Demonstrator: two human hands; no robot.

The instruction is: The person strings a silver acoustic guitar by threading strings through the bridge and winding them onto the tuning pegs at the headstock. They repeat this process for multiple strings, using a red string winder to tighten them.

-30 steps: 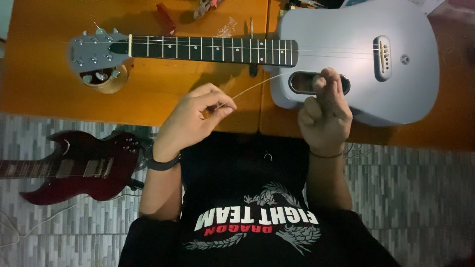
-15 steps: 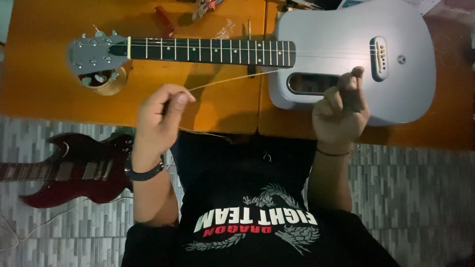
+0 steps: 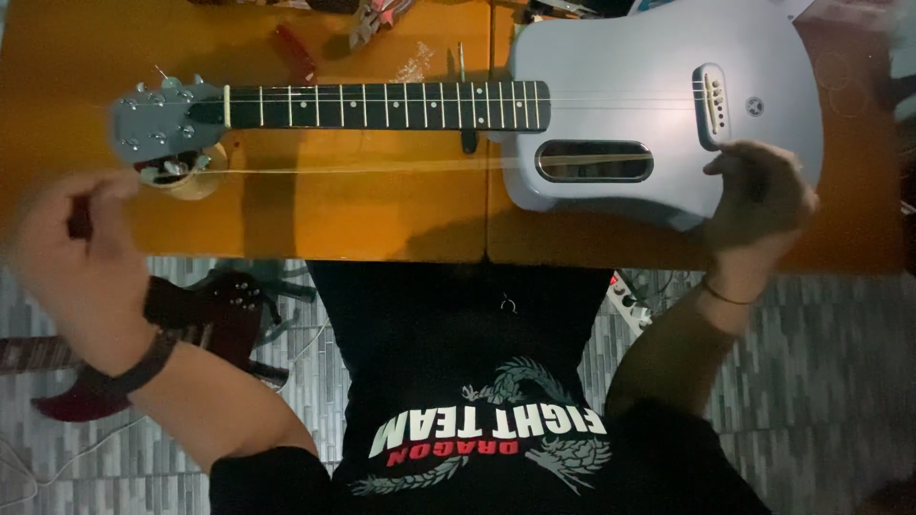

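A pale blue-grey acoustic guitar (image 3: 630, 86) lies flat on the orange wooden table (image 3: 334, 210), neck pointing left. A thin guitar string (image 3: 382, 169) runs taut across the table in front of it. My left hand (image 3: 81, 253), blurred, pinches the string's left end near the grey headstock (image 3: 157, 124). My right hand (image 3: 759, 195) grips the other end over the lower edge of the guitar body, beside the bridge (image 3: 711, 95).
A dark red electric guitar (image 3: 143, 343) lies on the grey tiled floor at the left. A roll of tape (image 3: 186, 176) sits under the headstock. Pliers and small tools (image 3: 377, 19) lie at the table's far edge. A power strip (image 3: 630, 296) shows below the table.
Both hands have spread far apart, left hand moving left and right hand moving right, stretching the string out to nearly the guitar's full length. The view has shifted closer.
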